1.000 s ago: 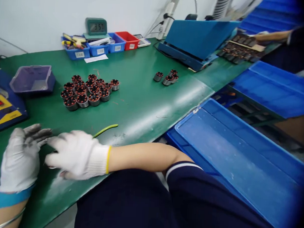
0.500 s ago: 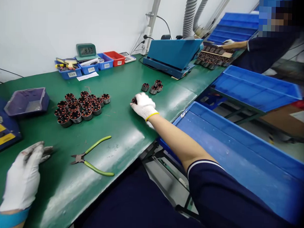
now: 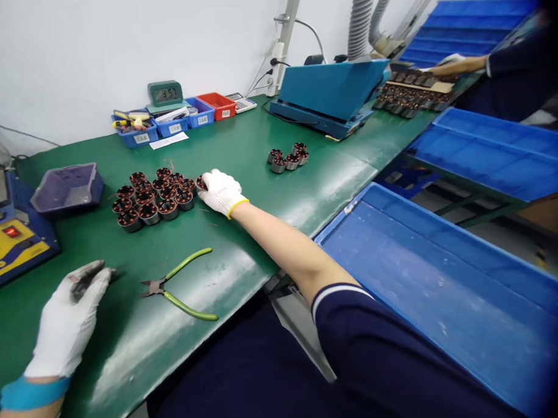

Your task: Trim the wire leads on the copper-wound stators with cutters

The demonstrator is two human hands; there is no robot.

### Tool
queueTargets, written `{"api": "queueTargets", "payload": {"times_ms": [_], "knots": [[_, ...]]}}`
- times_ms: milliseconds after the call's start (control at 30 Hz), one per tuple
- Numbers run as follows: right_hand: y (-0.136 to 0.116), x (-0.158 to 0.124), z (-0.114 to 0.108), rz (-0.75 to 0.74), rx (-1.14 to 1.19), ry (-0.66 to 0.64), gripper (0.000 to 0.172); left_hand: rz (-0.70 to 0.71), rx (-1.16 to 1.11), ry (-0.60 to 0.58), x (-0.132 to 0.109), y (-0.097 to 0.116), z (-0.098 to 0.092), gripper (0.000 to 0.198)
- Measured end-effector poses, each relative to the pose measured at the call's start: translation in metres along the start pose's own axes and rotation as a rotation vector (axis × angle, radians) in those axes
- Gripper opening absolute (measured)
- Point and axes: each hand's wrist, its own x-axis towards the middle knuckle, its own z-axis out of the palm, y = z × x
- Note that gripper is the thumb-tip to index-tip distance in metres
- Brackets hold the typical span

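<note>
Nearer the back edge of the desk [image 3: 235, 146] than the front, a right hand [image 3: 219, 190] has fingers clamped on a coil [image 3: 200, 183] whose sideways slip might topple the adjacent cluster [image 3: 148, 213]; whether the left hand's [image 3: 67, 323] fingers touch cannot be told.

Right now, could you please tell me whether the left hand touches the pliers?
Apart: the head view shows green tabletop between left hand and pliers.
</note>
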Motion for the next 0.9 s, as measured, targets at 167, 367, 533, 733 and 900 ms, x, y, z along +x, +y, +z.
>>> {"api": "queueTargets", "payload": {"times_ms": [167, 367, 533, 733, 900], "knots": [[-0.041, -0.1, 0.0, -0.644, 0.24, -0.086, 0.022, 0.117, 0.067, -0.286, -0.024, 0.009, -0.001, 0.092], [-0.077, -0.159, 0.03, -1.112, 0.202, -0.204, 0.027, 0.542, 0.464, -0.68, -0.056, 0.002, -0.011, 0.122], [-0.048, -0.166, 0.042, -0.763, 0.174, -0.053, 0.05, 0.535, 0.511, -0.635, -0.066, 0.001, 0.001, 0.09], [-0.023, -0.154, 0.029, -0.266, -0.107, -0.253, 0.032, 0.411, 0.651, -0.423, -0.061, 0.008, 0.008, 0.107], [-0.017, -0.155, 0.028, -0.263, 0.044, 0.066, 0.037, 0.457, 0.5, -0.598, -0.057, 0.0, 0.001, 0.087]]}}
